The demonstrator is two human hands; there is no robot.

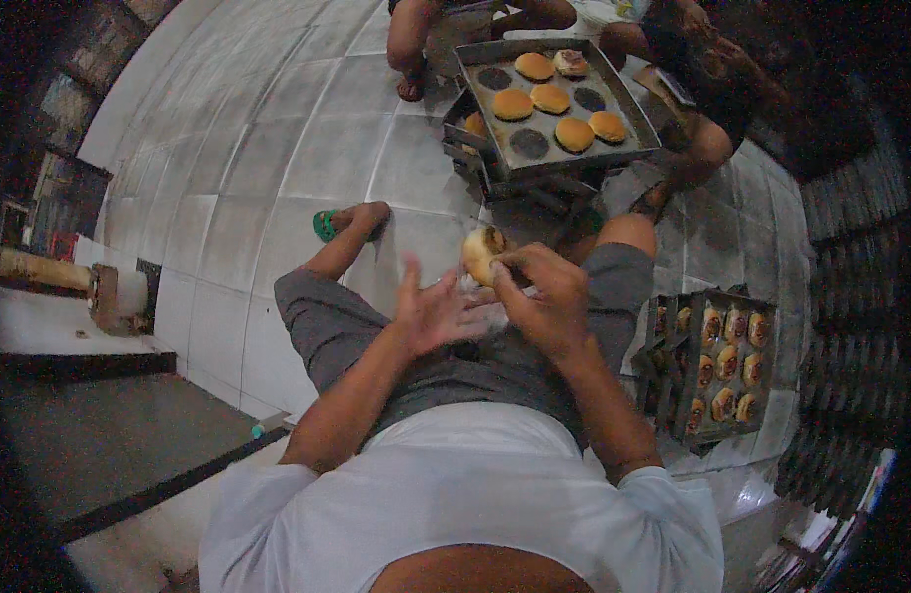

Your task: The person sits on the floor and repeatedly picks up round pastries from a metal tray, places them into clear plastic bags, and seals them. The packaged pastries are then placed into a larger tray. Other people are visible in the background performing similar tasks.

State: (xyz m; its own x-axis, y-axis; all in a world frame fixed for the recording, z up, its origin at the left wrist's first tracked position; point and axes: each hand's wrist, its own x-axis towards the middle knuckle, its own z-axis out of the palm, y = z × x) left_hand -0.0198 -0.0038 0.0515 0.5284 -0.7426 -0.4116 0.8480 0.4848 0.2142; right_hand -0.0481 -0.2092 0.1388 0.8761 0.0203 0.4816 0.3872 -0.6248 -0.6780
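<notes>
Over my lap, my right hand [549, 296] pinches a small round bun [478, 259] between thumb and fingers. The bun is pale on one side, and a darker patch shows near its upper edge. My left hand [441, 314] is beside it, palm up with the fingers spread, holding nothing. Ahead of my knees, a metal baking tray [535, 163] carries several golden-brown buns [549, 98] and dark round marks. One bun at its far side [571, 63] has a brownish topping.
Trays stacked at my right hold several topped buns [726, 360]. More trays [564, 185] lie under the front one. Two people sit across from me; one person's knee [707, 148] is beside the front stack. A low dark slab [110, 425] lies to my left on the tiled floor [228, 188].
</notes>
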